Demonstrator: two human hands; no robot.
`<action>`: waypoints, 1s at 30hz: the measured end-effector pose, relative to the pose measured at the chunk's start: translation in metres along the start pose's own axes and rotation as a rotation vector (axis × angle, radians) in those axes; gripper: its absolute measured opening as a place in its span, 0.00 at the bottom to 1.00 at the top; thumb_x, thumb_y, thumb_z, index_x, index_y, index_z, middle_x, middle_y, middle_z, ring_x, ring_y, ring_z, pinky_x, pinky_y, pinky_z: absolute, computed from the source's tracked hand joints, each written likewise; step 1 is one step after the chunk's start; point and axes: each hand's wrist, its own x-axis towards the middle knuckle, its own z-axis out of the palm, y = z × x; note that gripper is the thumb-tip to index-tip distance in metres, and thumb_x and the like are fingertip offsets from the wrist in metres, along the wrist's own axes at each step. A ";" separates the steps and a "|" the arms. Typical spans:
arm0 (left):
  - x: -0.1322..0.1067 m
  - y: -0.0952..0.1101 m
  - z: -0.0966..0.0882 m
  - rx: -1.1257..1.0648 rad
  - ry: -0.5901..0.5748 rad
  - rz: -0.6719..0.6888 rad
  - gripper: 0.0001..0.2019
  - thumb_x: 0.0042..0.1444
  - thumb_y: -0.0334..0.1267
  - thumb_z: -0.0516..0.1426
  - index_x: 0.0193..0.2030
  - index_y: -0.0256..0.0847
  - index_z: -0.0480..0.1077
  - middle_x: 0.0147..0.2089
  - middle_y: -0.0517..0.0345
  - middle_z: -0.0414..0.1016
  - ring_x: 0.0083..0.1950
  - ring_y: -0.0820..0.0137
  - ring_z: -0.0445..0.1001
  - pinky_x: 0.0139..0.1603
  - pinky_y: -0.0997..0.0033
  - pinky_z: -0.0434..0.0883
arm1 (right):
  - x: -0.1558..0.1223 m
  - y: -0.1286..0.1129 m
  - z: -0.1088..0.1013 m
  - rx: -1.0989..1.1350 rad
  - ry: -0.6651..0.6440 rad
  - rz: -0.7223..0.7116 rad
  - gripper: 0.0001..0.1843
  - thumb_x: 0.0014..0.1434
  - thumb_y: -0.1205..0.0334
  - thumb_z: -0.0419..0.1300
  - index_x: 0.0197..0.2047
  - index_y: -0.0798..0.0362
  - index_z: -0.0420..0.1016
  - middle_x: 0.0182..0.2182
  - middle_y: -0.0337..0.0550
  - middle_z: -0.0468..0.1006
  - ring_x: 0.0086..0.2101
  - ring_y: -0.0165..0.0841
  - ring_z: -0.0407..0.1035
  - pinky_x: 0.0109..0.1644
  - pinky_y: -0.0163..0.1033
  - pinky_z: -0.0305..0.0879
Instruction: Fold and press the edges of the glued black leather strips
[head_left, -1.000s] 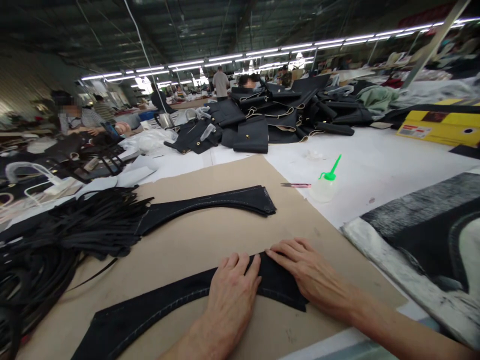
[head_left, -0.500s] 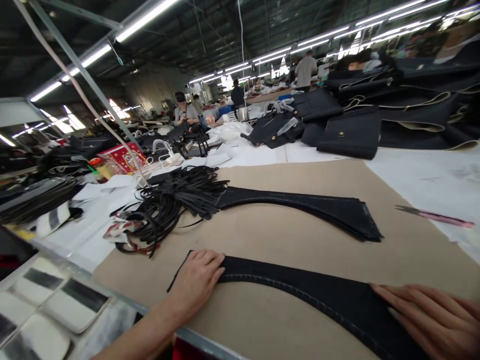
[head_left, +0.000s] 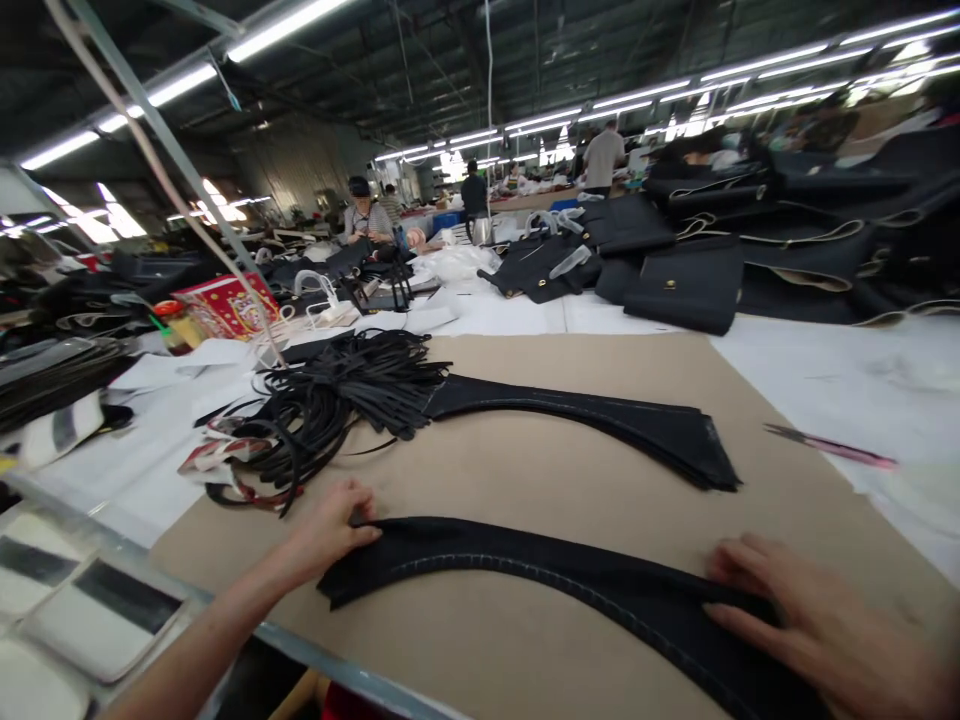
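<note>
A long black curved fabric piece (head_left: 525, 560), with pale stitch-like marks along its inner curve, lies across the brown work sheet in front of me. My left hand (head_left: 330, 530) is closed on its upper edge near the left end, thumb against the material. At the right, my right hand (head_left: 817, 620), somewhat blurred, pinches the same upper edge between thumb and fingers. The edge is slightly raised between the hands. Farther back lies a stack of similar black pieces (head_left: 585, 415), its left end under a bundle of thin black strips (head_left: 352, 390).
Pink-handled snips (head_left: 832, 443) lie at the right, on the sheet's edge. Black bags (head_left: 682, 280) are piled at the back right. A red box (head_left: 229, 305) stands back left. Pale panels with dark bands (head_left: 105, 610) lie lower left. A person (head_left: 367, 215) sits beyond the table.
Both hands have gone from lying flat on the curved piece to gripping its upper edge, which has lifted a little. The view has shifted slightly to the right.
</note>
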 end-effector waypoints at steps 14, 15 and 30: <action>0.067 0.030 -0.019 -0.663 -0.054 0.015 0.23 0.42 0.38 0.61 0.48 0.41 0.67 0.38 0.60 0.75 0.42 0.63 0.74 0.43 0.68 0.68 | 0.026 0.007 -0.050 0.518 0.131 0.247 0.19 0.51 0.46 0.57 0.41 0.50 0.71 0.38 0.46 0.78 0.38 0.42 0.73 0.41 0.43 0.70; 0.083 0.039 -0.024 -0.678 -0.013 0.044 0.23 0.42 0.39 0.61 0.48 0.41 0.67 0.38 0.60 0.75 0.42 0.63 0.74 0.43 0.67 0.68 | 0.035 0.013 -0.054 0.506 0.192 0.264 0.20 0.51 0.47 0.57 0.43 0.50 0.71 0.39 0.46 0.77 0.38 0.42 0.73 0.41 0.44 0.70; 0.241 0.052 0.008 -0.123 0.352 0.104 0.24 0.43 0.34 0.51 0.50 0.36 0.68 0.47 0.49 0.71 0.49 0.60 0.72 0.53 0.61 0.68 | 0.155 0.039 -0.043 0.140 0.391 0.284 0.23 0.52 0.72 0.53 0.52 0.57 0.68 0.47 0.54 0.73 0.46 0.41 0.70 0.51 0.45 0.64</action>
